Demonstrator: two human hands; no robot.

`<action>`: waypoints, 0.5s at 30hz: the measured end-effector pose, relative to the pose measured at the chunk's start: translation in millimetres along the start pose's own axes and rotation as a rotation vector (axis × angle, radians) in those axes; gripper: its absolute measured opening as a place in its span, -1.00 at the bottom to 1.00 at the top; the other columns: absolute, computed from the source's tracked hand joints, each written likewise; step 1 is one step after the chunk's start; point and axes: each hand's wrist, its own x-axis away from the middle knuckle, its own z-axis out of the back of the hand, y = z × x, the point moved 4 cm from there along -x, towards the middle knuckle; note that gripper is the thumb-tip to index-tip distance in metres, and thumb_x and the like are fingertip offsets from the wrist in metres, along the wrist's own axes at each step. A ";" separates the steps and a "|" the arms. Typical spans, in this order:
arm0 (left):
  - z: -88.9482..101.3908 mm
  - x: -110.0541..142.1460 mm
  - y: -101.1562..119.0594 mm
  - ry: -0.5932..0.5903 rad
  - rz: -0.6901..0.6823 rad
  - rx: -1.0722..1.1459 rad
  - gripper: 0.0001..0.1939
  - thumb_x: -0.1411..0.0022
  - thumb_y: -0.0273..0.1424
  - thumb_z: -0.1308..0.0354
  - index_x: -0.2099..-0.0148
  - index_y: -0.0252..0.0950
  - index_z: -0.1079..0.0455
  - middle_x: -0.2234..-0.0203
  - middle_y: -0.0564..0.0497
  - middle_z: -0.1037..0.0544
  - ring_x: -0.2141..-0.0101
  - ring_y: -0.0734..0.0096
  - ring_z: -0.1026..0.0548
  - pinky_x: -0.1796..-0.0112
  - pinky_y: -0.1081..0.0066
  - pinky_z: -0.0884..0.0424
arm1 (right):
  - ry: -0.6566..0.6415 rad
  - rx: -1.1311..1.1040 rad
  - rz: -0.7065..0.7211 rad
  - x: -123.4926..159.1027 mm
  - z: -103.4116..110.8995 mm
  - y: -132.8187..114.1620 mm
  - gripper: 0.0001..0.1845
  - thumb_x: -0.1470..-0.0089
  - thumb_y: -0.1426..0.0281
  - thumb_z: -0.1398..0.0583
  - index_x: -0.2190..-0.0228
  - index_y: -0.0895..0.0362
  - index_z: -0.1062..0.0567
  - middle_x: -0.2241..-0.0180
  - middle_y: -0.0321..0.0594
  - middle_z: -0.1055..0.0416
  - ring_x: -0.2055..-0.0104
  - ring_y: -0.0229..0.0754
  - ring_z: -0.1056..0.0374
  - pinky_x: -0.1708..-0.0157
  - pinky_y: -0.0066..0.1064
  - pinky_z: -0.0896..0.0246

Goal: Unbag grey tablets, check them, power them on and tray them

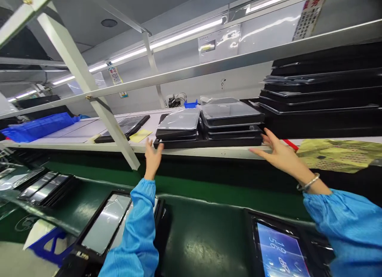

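On the shelf in front of me lies a black tray point(209, 143) with two stacks of flat, film-wrapped panels, a left stack point(180, 122) and a right stack point(231, 110). My left hand point(152, 159) is raised at the shelf edge by the tray's left front corner, its fingers spread and holding nothing. My right hand point(277, 152) is beside the tray's right end, thumb and fingers apart. Its fingertips are close to the tray; whether they touch it I cannot tell. Both arms wear blue sleeves, and a bracelet point(308, 182) circles my right wrist.
Tall stacked black trays point(322, 98) stand at the right, above yellow perforated sheets point(343, 153). A white post point(100, 110) rises left of my left hand. Below, the green bench holds a panel tray point(104, 221) and a lit screen point(282, 249). A blue bin point(38, 126) sits far left.
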 end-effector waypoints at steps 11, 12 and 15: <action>-17.9 -18.2 -4.6 -0.024 -0.043 -0.353 -0.62 -0.16 -0.20 -0.40 0.00 -0.17 -0.54 0.17 -0.08 -0.68 0.03 0.01 -0.60 -0.15 0.06 -0.35 | -0.065 0.248 -0.062 -38.2 -7.2 23.4 0.09 0.16 0.06 -0.49 -0.29 0.29 -0.32 0.09 0.18 -0.59 0.08 0.25 -0.52 0.11 -0.11 -0.31; -18.2 -18.2 -4.9 -0.008 -0.032 -0.357 -0.66 -0.17 -0.20 -0.40 0.02 -0.16 -0.55 0.27 -0.02 -0.68 0.07 0.04 -0.61 -0.14 0.08 -0.36 | -0.048 0.235 -0.074 -37.9 -7.8 26.9 0.06 0.16 0.06 -0.49 -0.26 0.31 -0.36 0.08 0.20 -0.59 0.04 0.26 -0.51 0.08 -0.10 -0.32; -19.1 -19.3 -5.0 0.019 -0.006 -0.362 -0.68 -0.15 -0.22 -0.42 0.06 -0.15 -0.56 0.52 0.10 -0.57 0.22 0.11 -0.62 -0.09 0.15 -0.38 | 0.028 0.183 -0.109 -37.4 -9.1 33.6 -0.17 0.05 0.12 -0.45 -0.16 0.31 -0.48 0.05 0.19 -0.58 -0.06 0.24 -0.48 -0.02 -0.09 -0.31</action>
